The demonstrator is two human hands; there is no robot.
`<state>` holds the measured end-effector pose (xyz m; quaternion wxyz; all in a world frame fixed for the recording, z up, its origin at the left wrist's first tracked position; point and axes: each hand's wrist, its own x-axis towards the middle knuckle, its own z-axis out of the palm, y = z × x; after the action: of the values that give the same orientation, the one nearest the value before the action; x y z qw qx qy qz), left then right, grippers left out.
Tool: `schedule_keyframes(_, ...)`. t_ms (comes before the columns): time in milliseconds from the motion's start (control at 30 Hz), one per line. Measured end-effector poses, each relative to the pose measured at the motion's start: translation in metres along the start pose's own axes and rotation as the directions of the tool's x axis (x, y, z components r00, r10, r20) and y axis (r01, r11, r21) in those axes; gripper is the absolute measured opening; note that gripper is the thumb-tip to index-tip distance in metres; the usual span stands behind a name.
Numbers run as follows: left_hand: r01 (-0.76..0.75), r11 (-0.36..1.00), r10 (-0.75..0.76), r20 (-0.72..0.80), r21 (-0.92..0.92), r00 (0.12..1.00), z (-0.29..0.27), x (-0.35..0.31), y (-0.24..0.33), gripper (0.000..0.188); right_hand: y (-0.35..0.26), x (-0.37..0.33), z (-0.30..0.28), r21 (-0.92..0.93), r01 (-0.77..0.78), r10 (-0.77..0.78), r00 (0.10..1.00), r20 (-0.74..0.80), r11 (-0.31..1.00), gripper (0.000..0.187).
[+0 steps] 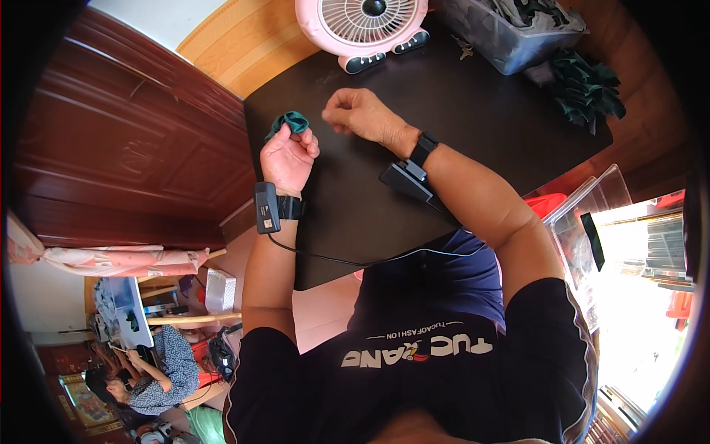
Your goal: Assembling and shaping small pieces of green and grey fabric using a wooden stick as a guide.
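My left hand, palm up over the dark table, pinches a small bunched piece of shiny green cloth between thumb and fingers. The cloth is gathered into folds, and its lower side is hidden behind my fingertips. A short way to the right, my right hand is raised with the thumb and fingers brought together. Anything between those fingertips is too small to make out. The two hands are apart.
A pink fan stands at the table's far edge. Right of it are keys, a clear bin of cloth pieces, and a pile of dark green cloth. A cable hangs from my left wrist. Another person sits at far lower left.
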<state>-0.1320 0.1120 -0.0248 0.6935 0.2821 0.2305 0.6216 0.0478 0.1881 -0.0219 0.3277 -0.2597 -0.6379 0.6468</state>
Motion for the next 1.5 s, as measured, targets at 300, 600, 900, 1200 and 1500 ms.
schedule_keyframes(300, 0.027, 0.957, 0.014, -0.138, 0.289, 0.99, 0.009, -0.002, -0.008, 0.018, -0.006, -0.006, 0.016, -0.446, 0.22, -0.282, 0.956, -0.077, 0.868, 0.018)
schedule_keyframes(600, -0.058, 0.99, 0.092, -0.283, 0.127, 0.955, 0.005, 0.001, -0.001, 0.016, -0.017, -0.002, -0.012, -0.087, 0.01, -0.023, 0.988, -0.151, 0.996, 0.02)
schedule_keyframes(900, -0.008, 0.916, 0.094, -0.197, 0.401, 0.976, 0.013, -0.002, -0.01, 0.022, -0.007, -0.005, 0.01, -0.491, 0.266, -0.337, 0.94, -0.059, 0.83, 0.021)
schedule_keyframes(1200, -0.042, 0.901, 0.116, -0.145, 0.433, 0.983, 0.004, -0.002, -0.002, 0.027, -0.011, 0.001, -0.008, -0.037, 0.076, -0.079, 0.992, -0.099, 0.996, 0.016)
schedule_keyframes(1500, -0.085, 0.905, -0.009, 0.217, 0.418, 0.976, 0.034, -0.012, -0.005, 0.046, -0.007, 0.005, -0.055, -0.026, 0.063, -0.068, 0.915, -0.398, 0.998, 0.018)
